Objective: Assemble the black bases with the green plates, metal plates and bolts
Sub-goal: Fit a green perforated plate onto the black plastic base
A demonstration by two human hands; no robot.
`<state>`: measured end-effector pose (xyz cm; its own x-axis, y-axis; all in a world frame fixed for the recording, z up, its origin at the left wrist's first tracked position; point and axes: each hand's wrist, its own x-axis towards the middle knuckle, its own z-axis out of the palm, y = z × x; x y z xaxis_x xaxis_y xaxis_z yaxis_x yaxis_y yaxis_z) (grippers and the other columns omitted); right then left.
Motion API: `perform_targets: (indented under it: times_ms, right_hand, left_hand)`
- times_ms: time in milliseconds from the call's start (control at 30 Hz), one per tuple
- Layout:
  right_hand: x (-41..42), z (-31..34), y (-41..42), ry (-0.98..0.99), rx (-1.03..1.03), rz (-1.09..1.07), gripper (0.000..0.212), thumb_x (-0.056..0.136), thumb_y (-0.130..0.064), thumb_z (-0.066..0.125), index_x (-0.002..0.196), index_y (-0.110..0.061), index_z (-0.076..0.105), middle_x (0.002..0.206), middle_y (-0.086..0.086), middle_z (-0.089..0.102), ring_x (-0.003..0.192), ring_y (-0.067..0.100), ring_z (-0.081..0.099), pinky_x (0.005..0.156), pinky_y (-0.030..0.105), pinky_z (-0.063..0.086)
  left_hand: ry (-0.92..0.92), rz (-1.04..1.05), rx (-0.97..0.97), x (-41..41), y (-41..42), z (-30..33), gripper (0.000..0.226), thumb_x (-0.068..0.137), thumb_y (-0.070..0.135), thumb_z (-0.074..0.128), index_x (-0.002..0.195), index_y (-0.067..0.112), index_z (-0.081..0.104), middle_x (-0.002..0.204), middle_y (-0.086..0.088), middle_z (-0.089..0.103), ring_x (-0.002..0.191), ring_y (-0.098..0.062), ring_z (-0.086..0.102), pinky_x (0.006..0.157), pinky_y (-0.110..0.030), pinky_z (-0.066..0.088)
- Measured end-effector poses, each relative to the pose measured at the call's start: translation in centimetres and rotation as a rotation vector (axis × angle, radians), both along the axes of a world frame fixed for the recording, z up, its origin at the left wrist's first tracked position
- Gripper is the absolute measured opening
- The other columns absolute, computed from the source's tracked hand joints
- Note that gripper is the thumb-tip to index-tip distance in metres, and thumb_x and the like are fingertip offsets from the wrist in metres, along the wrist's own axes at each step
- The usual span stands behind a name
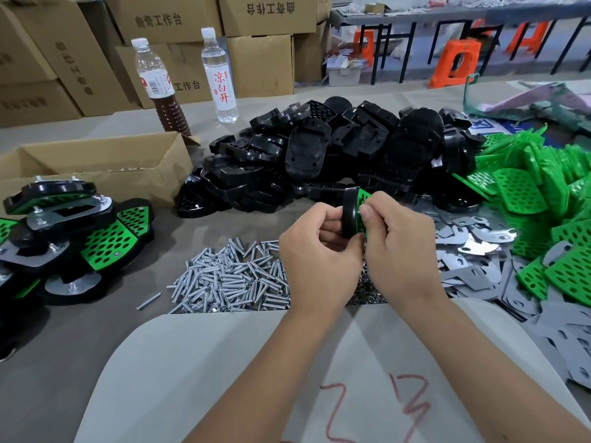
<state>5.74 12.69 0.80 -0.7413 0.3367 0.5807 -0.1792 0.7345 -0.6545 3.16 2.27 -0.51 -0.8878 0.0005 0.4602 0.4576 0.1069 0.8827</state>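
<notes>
our left hand [315, 247] and right hand [395, 241] both grip one black base [348, 215] with green plate [363, 212] above the bolts [230, 279].

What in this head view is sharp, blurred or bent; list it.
Head view: the hands and bolts are sharp; the far orange stools are soft and smeared; the wide lens bows the cardboard boxes at the edges; light is even, with glints on the metal plates.

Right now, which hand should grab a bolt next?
Probably the left hand. The bolts lie just left of it, on its own side. The right hand pinches the green plate against the black base and would have to cross over.
</notes>
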Motion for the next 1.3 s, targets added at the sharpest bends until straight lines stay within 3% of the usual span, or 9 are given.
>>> perform_targets:
  times_ms: [200, 300, 400, 500, 600, 700, 800, 1000, 1300]
  right_hand:
    - [0.1, -0.3, -0.1, -0.013, -0.182, -0.008, 0.036, 0.104, -0.011, 0.056, 0.069, -0.011, 0.046, 0.056, -0.008, 0.04, 0.056, 0.007, 0.038, 0.053, 0.015, 0.031]
    - [0.1, -0.3, 1.1, -0.013, -0.179, 0.028, 0.04, 0.1, -0.033, 0.065, 0.067, -0.015, 0.05, 0.054, -0.008, 0.042, 0.054, 0.007, 0.038, 0.052, 0.02, 0.031]
    - [0.1, -0.6, 2.7, -0.063, -0.108, -0.054, 0.04, 0.094, -0.06, 0.058, 0.097, -0.02, 0.063, 0.081, -0.008, 0.059, 0.082, 0.014, 0.054, 0.072, 0.032, 0.044]
    - [0.0, -1.1, 3.8, -0.18, -0.132, 0.03, 0.033, 0.1, -0.049, 0.06, 0.126, -0.03, 0.058, 0.112, -0.009, 0.061, 0.11, 0.016, 0.053, 0.094, 0.033, 0.045]
    - [-0.1, -1.1, 3.8, -0.136, -0.488, 0.221, 0.009, 0.103, -0.035, 0.063, 0.111, -0.036, 0.066, 0.097, -0.003, 0.075, 0.083, 0.019, 0.072, 0.069, 0.033, 0.061]
    - [-0.1, -1.0, 3.9, -0.071, -0.658, 0.306, 0.011, 0.102, -0.026, 0.06, 0.105, -0.021, 0.07, 0.081, 0.006, 0.073, 0.063, 0.02, 0.066, 0.05, 0.028, 0.052]
    - [-0.1, -1.2, 4.0, -0.061, -0.69, 0.35, 0.011, 0.105, -0.018, 0.059, 0.1, -0.016, 0.069, 0.078, 0.009, 0.069, 0.059, 0.021, 0.062, 0.046, 0.027, 0.047]
    - [-0.1, -1.4, 4.0, -0.067, -0.641, 0.363, 0.014, 0.105, -0.019, 0.059, 0.101, -0.01, 0.068, 0.076, 0.008, 0.069, 0.057, 0.019, 0.06, 0.046, 0.026, 0.047]
    - [0.1, -1.5, 3.8, -0.103, -0.63, 0.374, 0.014, 0.108, -0.014, 0.056, 0.101, -0.006, 0.066, 0.073, 0.004, 0.068, 0.056, 0.017, 0.06, 0.045, 0.025, 0.045]
  left_hand:
    - [0.025, -0.015, -0.039, 0.1, 0.2, 0.0, 0.025, 0.073, 0.006, 0.085, 0.089, 0.023, 0.075, 0.077, 0.015, 0.072, 0.069, -0.007, 0.068, 0.064, -0.029, 0.058]
    - [-0.064, -0.056, 0.013, -0.5, -0.2, 0.1, 0.032, 0.075, 0.004, 0.087, 0.098, 0.025, 0.078, 0.081, 0.02, 0.073, 0.071, -0.004, 0.069, 0.068, -0.02, 0.056]
    - [-0.22, -0.1, 0.114, -1.3, -0.7, 0.1, 0.03, 0.083, -0.004, 0.079, 0.099, 0.021, 0.076, 0.085, 0.005, 0.076, 0.081, -0.018, 0.073, 0.077, -0.035, 0.063]
    - [-0.425, -0.189, 0.38, -1.8, -1.0, 0.1, 0.025, 0.091, -0.014, 0.066, 0.1, 0.01, 0.072, 0.09, -0.006, 0.074, 0.08, -0.017, 0.075, 0.071, -0.033, 0.064]
    - [-0.536, -0.271, 0.553, -2.2, -1.2, 0.2, 0.016, 0.097, -0.012, 0.059, 0.108, -0.003, 0.065, 0.102, -0.019, 0.072, 0.083, -0.025, 0.076, 0.072, -0.033, 0.064]
    - [-0.535, -0.32, 0.572, -2.1, -1.1, 0.2, 0.016, 0.098, 0.006, 0.066, 0.112, -0.003, 0.066, 0.112, -0.027, 0.07, 0.087, -0.026, 0.074, 0.075, -0.038, 0.064]
    - [-0.531, -0.301, 0.556, -1.9, -1.0, 0.2, 0.024, 0.097, 0.029, 0.071, 0.101, 0.006, 0.07, 0.112, -0.024, 0.072, 0.088, -0.024, 0.073, 0.071, -0.039, 0.064]
    - [-0.525, -0.262, 0.495, -2.2, -1.1, 0.1, 0.019, 0.103, 0.021, 0.064, 0.097, 0.003, 0.063, 0.113, -0.029, 0.068, 0.083, -0.023, 0.075, 0.064, -0.036, 0.063]
    - [-0.481, -0.175, 0.434, -2.1, -1.1, 0.2, 0.007, 0.104, 0.013, 0.061, 0.102, 0.01, 0.067, 0.091, -0.005, 0.073, 0.064, -0.018, 0.07, 0.056, -0.033, 0.06]
